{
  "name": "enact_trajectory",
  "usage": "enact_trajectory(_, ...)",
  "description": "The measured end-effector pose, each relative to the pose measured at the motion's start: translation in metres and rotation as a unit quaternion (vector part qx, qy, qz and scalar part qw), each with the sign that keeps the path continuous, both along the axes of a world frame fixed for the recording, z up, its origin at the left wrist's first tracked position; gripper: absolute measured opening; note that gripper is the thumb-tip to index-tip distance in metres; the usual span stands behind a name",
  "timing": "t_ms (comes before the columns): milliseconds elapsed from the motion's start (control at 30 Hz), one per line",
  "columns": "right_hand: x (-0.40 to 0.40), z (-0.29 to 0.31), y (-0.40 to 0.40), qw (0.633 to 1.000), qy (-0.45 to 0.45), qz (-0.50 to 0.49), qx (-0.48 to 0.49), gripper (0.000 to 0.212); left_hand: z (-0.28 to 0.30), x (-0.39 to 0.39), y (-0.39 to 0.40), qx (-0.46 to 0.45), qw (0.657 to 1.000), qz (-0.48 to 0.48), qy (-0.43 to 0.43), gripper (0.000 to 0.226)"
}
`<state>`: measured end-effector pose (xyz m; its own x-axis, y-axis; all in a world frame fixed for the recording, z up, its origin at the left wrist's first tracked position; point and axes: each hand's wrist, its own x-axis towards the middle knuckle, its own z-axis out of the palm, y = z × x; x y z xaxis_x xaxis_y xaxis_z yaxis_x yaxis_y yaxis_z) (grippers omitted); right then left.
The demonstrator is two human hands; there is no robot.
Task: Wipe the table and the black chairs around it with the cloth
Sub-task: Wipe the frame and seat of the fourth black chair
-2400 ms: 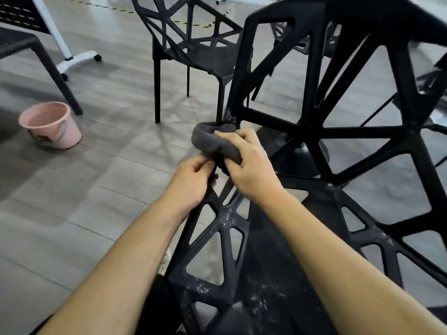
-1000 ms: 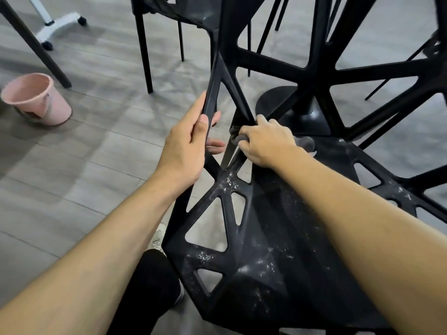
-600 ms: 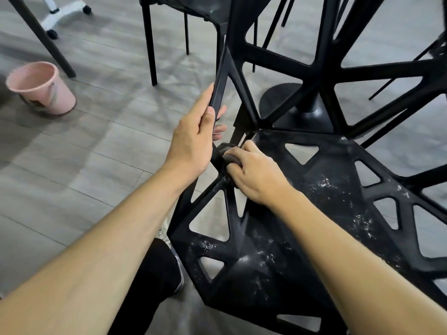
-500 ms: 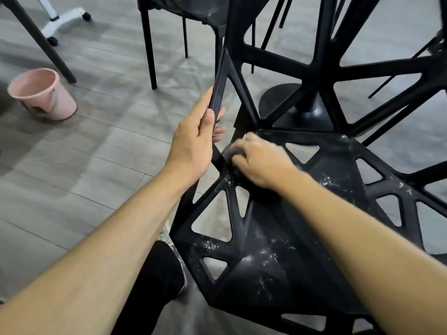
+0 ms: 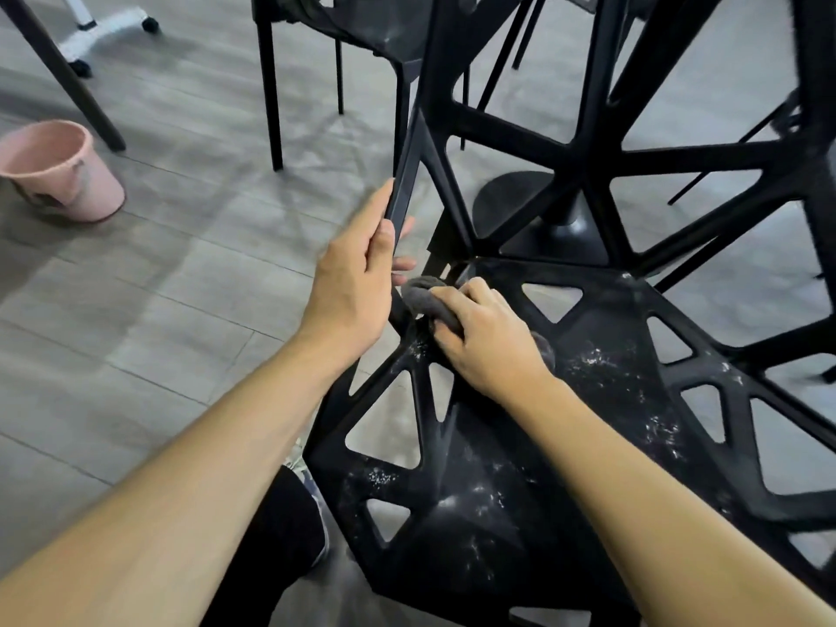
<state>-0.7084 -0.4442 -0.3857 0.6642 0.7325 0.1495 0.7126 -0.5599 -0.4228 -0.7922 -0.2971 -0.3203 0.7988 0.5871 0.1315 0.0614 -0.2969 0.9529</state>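
Note:
A black chair (image 5: 601,445) with triangular cut-outs fills the right of the head view; white dust specks its seat. My left hand (image 5: 353,287) grips the left edge bar of the chair's backrest, thumb in front and fingers behind. My right hand (image 5: 488,337) holds a bunched dark grey cloth (image 5: 423,296) and presses it onto the seat's back left corner, where the seat meets the backrest. Most of the cloth is hidden under my fingers.
A pink bucket (image 5: 59,169) stands on the grey floor at the left. A second black chair (image 5: 362,43) is behind, and the table's round black base (image 5: 543,219) shows through the backrest. A white wheeled foot (image 5: 108,29) sits top left. My shoe (image 5: 312,500) is under the seat's front.
My right hand has rubbed the cloth back and forth at the seat's back left corner. Since 2.4 s ago my left hand let go of the cloth and took the backrest edge.

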Motion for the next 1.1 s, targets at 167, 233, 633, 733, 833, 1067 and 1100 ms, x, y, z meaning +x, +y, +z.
enact_trajectory(167,0.064,0.007,-0.013,0.979,-0.106,-0.173,-0.012,0.038,-0.002,0.000,0.000,-0.001,1.000,0.003,-0.011,0.044)
enact_trajectory(233,0.079,0.008,-0.011,0.961,-0.096,-0.257,0.018,0.036,-0.002,0.000,0.001,0.000,1.000,0.002,-0.012,0.044)
enact_trajectory(633,0.070,0.012,0.009,0.982,-0.058,-0.134,-0.118,0.025,-0.001,0.002,0.000,-0.021,1.000,0.009,0.004,0.045)
enact_trajectory(733,0.071,0.005,0.000,0.985,-0.075,-0.109,-0.107,0.027,-0.001,0.002,0.000,-0.023,1.000,0.011,0.005,0.044)
enact_trajectory(833,0.072,-0.011,-0.009,0.988,-0.040,-0.151,0.000,0.041,-0.002,0.002,0.001,-0.026,1.000,0.008,-0.003,0.044)
enact_trajectory(1067,0.012,-0.015,0.013,0.983,0.054,-0.141,0.106,0.030,0.000,0.002,0.001,-0.014,1.000,0.007,-0.007,0.044)
enact_trajectory(1100,-0.002,-0.013,0.019,0.978,0.070,-0.162,0.111,0.026,0.000,0.002,0.001,-0.015,1.000,0.007,-0.006,0.044)
